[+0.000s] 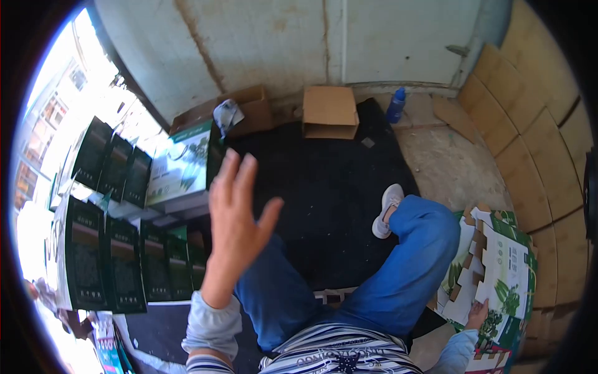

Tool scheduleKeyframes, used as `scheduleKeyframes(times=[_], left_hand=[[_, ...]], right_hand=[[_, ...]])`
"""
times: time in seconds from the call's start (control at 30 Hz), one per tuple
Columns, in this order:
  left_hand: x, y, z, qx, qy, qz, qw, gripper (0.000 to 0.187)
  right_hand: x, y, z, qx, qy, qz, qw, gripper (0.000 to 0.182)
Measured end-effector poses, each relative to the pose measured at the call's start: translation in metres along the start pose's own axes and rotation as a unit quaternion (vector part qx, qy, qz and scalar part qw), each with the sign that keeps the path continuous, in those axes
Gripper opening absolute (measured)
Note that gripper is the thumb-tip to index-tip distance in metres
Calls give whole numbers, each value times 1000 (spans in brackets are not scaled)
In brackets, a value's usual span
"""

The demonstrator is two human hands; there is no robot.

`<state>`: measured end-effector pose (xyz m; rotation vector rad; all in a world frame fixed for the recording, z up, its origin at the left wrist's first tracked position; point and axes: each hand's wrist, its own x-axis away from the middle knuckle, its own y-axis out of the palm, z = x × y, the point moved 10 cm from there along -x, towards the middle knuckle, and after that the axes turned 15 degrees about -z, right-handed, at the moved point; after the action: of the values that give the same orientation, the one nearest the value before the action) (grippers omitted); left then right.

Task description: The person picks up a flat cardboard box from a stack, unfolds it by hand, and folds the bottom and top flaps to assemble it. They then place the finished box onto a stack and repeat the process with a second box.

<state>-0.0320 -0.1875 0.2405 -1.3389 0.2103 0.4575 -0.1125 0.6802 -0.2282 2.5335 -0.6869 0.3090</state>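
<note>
My left hand [240,212] is raised in front of me with its fingers stretched out and the thumb apart, holding nothing. It is nearest to a stack of printed green and white boxes [180,163] on my left. Low on my right, my right hand [478,315] grips the edge of a flattened printed carton [501,265]. That flat carton is white and green with vegetable pictures, and lies on a pile of similar sheets with cut-out edges. The underside of my right hand's grip is hidden.
Rows of dark green boxes [87,255] stand on the left. By the wall are an open brown carton [330,106], another brown box [252,109] and a blue bottle [395,106]. Stacked brown cartons [520,149] line the right side. A black mat [311,187] covers the floor.
</note>
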Motion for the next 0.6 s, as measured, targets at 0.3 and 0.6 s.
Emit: scheduleKeyframes(times=[0.3,0.6], left_hand=[[-25,98,28,151,49,-229,961,57],[-46,194,11,407,2,-370,835,54]], right_hand=[[14,232,-151,225,-193,-84,951,32],[115,467,-196,88,-259,-264,925,20]])
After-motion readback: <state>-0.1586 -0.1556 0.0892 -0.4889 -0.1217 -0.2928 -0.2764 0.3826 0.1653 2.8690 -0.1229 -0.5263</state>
